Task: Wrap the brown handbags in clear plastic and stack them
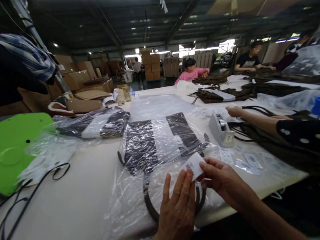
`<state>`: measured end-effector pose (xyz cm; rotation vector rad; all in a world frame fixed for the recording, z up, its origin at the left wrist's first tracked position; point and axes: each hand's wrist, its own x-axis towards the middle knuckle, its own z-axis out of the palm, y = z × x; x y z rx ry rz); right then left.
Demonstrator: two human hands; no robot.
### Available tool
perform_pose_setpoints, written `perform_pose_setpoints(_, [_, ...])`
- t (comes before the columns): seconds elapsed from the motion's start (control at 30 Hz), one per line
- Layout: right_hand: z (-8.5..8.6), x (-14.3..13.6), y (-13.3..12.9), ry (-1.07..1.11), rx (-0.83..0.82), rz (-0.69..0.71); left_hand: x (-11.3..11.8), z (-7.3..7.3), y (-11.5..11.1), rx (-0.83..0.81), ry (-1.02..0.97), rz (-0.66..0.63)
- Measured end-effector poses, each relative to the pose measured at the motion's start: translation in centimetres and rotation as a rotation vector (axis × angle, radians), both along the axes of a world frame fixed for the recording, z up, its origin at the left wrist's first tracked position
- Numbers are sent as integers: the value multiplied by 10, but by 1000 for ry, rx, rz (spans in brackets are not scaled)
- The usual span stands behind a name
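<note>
A dark bag [140,141] with a pale band across it lies in a clear plastic bag [117,196], its dark loop handle [147,198] toward me. Over the handle end, my right hand [224,181] pinches a small white label [196,164] with printing on it between thumb and fingers. My left hand [177,205] has its fingers stretched out, the fingertips against the label's lower left edge and the palm over the plastic. The left hand covers part of the handle.
A green machine [8,149] stands at left, near black cables [13,218]. A grey tape dispenser [221,130] sits right of the bag. Another wrapped bag [102,123] lies beyond. A co-worker's hand [234,111] reaches in from the right, by dark bags [226,92] and loose labels [251,160].
</note>
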<state>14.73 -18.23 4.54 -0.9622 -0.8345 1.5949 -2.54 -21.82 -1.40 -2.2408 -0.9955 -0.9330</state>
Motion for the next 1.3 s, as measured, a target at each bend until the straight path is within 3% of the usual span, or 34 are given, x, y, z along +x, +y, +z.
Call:
perform_pose_setpoints(0.1, [1, -6, 9, -75, 48, 50, -15, 5, -14, -113, -125, -56])
perform_pose_setpoints(0.23, [10, -16, 12, -270, 173, 191, -38, 26, -21, -391, -590, -72])
perform_pose_setpoints(0.33, [20, -27, 13, -397, 227, 295, -51, 40, -11, -781, -872, -80])
perform_pose_setpoints(0.4, [22, -34, 13, -420, 236, 348, -55, 43, -4, -1056, -983, -167])
perform_pose_setpoints(0.47, [19, -40, 15, -391, 223, 386, -57, 41, 0, -1210, -1085, -276])
perform_pose_setpoints(0.67, [-7, -53, 24, -305, 73, 430, -67, 40, -4, -1289, -1234, -480])
perform_pose_setpoints(0.73, [-8, -55, 27, -409, 142, 345, -73, 43, -5, -1307, -1257, -477])
perform_pose_setpoints(0.83, [2, -54, 31, -590, 376, 188, -83, 49, -3, -1339, -1208, -449])
perform_pose_setpoints(0.93, [15, -54, 31, -703, 527, 321, -89, 52, 0, -1331, -1140, -421])
perform_pose_setpoints(1.03, [19, -57, 26, -707, 524, 481, -91, 50, 3, -1313, -1295, -455])
perform_pose_setpoints(1.3, [0, -76, 5, -680, 691, 484, -70, 28, 11, -1415, -1798, -633])
